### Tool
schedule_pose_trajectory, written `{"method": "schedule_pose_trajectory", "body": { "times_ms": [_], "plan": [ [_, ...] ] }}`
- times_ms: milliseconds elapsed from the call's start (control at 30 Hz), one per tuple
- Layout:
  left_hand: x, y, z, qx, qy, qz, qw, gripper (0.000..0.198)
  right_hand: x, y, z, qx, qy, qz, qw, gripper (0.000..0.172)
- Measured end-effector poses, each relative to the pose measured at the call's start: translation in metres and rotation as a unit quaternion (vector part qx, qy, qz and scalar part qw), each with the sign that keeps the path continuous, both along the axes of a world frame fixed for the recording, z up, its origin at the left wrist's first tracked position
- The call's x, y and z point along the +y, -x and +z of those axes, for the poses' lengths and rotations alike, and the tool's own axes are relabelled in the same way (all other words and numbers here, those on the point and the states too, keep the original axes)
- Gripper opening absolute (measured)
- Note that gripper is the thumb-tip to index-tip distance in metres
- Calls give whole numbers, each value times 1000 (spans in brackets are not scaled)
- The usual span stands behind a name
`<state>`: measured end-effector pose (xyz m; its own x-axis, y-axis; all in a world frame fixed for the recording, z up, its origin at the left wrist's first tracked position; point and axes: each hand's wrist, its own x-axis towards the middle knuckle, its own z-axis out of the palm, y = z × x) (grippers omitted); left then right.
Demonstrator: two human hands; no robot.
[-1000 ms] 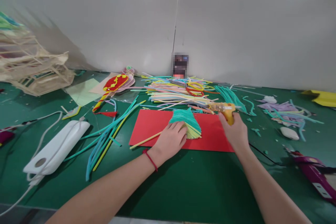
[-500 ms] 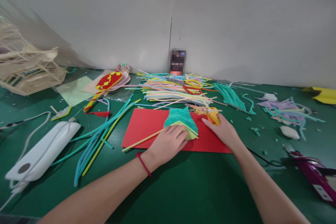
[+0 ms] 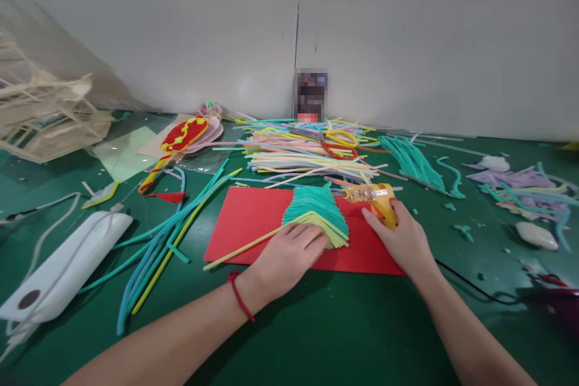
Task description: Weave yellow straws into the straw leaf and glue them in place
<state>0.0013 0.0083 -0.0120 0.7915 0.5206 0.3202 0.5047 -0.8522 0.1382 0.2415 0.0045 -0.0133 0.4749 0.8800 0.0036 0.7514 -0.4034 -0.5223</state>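
The left hand [image 3: 287,259] has its fingers close together, bent down over the lower part of a teal and pale-yellow patch of ribbed, fuzzy strips [image 3: 312,200] at the centre of the frame; their undersides are hidden, so I cannot tell whether they pinch anything. From beneath them a thin pale-yellow fuzzy strip [image 3: 244,248] runs out, its long axis slanting toward the lower left.

The right hand [image 3: 402,241], right of centre, has its fingers wrapped round the grip of a yellow plastic glue gun [image 3: 383,192]. The gun lies nearly level, nozzle leftward, by the patch's upper right edge; I cannot tell whether the tip touches. The left hand is the nearer one to the patch.

Under the patch lies a flat red rectangular card [image 3: 239,211], on a glossy green tabletop [image 3: 362,332]. Pastel fuzzy strips [image 3: 289,164] lie heaped in the upper middle.
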Motion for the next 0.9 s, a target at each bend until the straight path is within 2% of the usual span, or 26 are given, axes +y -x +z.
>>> {"method": "schedule_pose_trajectory", "body": {
  "times_ms": [333,533,667,767,900],
  "plan": [
    [-1,2,-1,-4,-24,17,1000,21,0,-1,0,-3,11,8,1000,72],
    [1,3,1,-55,-25,28,998,22,0,-1,1,6,25,7,1000,78],
    [7,8,1,-88,-65,109,988,23,0,-1,0,2,9,10,1000,76],
    [17,13,-1,-69,-87,190,975,28,0,-1,-1,-2,2,10,1000,74],
    [28,17,-6,-26,-10,240,970,38,0,-1,0,-2,8,11,1000,74]
  ]
}}
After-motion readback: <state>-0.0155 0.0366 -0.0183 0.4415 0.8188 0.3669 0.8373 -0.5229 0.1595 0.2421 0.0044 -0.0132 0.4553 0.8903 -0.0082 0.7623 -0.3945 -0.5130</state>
